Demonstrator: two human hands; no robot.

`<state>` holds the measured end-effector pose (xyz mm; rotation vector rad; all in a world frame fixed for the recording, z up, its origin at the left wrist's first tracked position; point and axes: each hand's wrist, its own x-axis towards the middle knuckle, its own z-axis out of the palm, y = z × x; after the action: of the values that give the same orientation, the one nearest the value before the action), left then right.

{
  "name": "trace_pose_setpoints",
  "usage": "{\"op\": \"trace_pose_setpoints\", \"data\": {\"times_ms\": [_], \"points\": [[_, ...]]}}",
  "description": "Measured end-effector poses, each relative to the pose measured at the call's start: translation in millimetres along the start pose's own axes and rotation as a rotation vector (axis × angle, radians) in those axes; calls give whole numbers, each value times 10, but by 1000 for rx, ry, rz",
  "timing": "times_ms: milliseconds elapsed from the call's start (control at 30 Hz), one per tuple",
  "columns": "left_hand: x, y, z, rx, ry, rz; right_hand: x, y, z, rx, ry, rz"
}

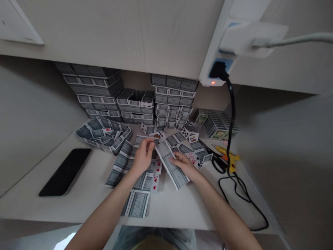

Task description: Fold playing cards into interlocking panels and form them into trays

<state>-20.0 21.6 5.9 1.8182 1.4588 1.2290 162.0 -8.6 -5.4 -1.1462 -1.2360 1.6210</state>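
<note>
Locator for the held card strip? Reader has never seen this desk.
On the pale desk, go to the left hand and right hand among the scattered playing cards. The long card strip slants between them, its near end toward the right. Unlike the similar grey strips left of it, which rest on the desk, it is gripped by the right hand.

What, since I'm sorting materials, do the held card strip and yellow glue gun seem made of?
Card strip: probably smooth paperboard, judging by its pale edges and printed pattern. Glue gun: likely hard plastic, from its moulded-looking yellow body; gloss unclear.
</note>
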Motion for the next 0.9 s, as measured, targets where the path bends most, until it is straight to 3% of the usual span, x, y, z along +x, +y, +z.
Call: {"op": "trace_pose_setpoints", "data": {"times_ms": [133,233,367,500,633,900], "points": [[107,79,-65,238,17,49,40,-23,-121,29,213,0],[113,166,-109,392,-169,105,63,3,-141,-2,253,17],[4,149,-173,459,-472,165,90,87,-119,-202,316,-67],[-185,-45,-224,535,-582,289,107,153,-118,-306,261,-102],[-370,-188,-207,680,-489,331,118,183,-127,-261,254,-89],[-515,-161,-65,755,-251,218,159,269,-135,-338,347,-127]]}}
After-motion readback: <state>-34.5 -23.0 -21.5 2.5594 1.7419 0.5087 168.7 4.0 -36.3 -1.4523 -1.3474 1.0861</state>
